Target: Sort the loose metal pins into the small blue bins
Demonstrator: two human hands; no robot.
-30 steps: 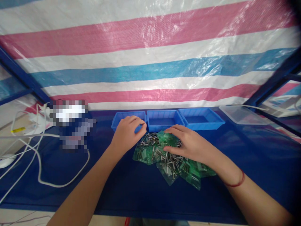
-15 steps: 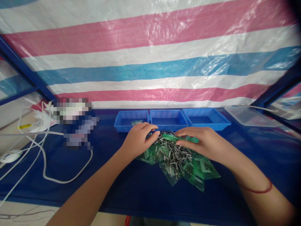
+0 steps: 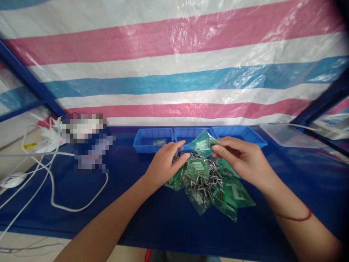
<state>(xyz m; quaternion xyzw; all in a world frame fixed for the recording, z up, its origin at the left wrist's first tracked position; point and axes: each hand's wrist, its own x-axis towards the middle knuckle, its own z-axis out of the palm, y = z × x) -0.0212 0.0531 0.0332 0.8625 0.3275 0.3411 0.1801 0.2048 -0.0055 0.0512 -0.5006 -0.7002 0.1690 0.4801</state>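
Pinched at its right corner, a small green-tinted plastic bag [image 3: 203, 143] with pale strip-like pieces inside hangs from my right hand [image 3: 240, 154], above the pile and in front of the middle bin. My left hand [image 3: 166, 160] is open, thumb and fingers apart, by the pile's left side and close to the bag's left corner. Below lies a heap of loose metal screws or pins [image 3: 203, 185], too small to tell which. Several more green plastic bags [image 3: 226, 203] lie around and on this heap.
Three blue bins stand in a row behind the pile: a left bin [image 3: 140, 147] with a small bag [image 3: 159, 142] inside, a middle bin [image 3: 180, 134] and a right bin [image 3: 240, 133]. A clear plastic lid [image 3: 289, 136] lies far right. White cables [image 3: 51, 182] run along the left.
My right hand has raised the green bag from low over the heap and turned it to face me. Another green bag now shows on top of the heap. My left hand has shifted slightly right.
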